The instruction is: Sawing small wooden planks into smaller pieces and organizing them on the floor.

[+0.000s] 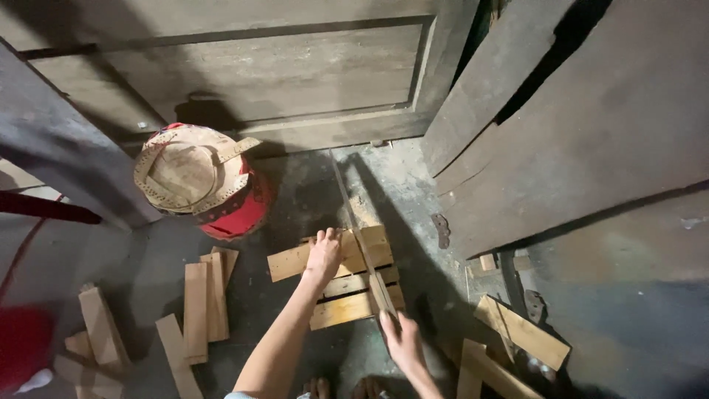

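Observation:
A small wooden slat frame [347,307] lies on the concrete floor in the lower middle of the head view. My left hand [323,253] presses down on its top slat with the fingers spread. My right hand [401,340] grips the near end of a long thin metal bar [353,222]. The bar runs from that hand across the slats and up toward the door. Its tip rests on the floor beyond the frame.
Loose wooden slats [203,299] lie on the floor to the left and more planks [517,332] to the right. A red bucket [240,214] with a perforated lid stands at upper left. Dark wooden panels [576,133] lean at right, a door [258,66] behind.

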